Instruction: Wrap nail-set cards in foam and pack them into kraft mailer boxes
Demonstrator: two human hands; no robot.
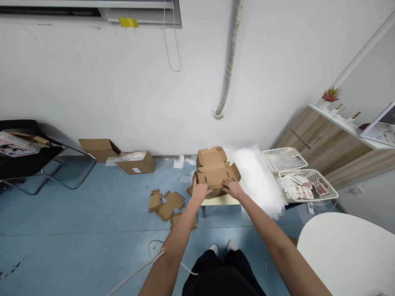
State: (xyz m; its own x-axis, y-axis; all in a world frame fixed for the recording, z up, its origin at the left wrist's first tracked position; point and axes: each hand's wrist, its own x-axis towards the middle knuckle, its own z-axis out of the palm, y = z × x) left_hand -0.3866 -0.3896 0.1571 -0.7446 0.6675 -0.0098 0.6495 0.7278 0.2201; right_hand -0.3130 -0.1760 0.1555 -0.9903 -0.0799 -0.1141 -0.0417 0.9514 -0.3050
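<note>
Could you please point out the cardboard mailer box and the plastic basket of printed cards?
Cardboard mailer box (212, 160): head view, on its open lid.
Plastic basket (327, 183): head view, on its lattice wall.

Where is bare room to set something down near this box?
Bare blue floor lies between the flattened cardboard pieces and the black chair's metal legs. Crowded: the small table, under the mailer box, left hand and right hand, and the white baskets.
</note>
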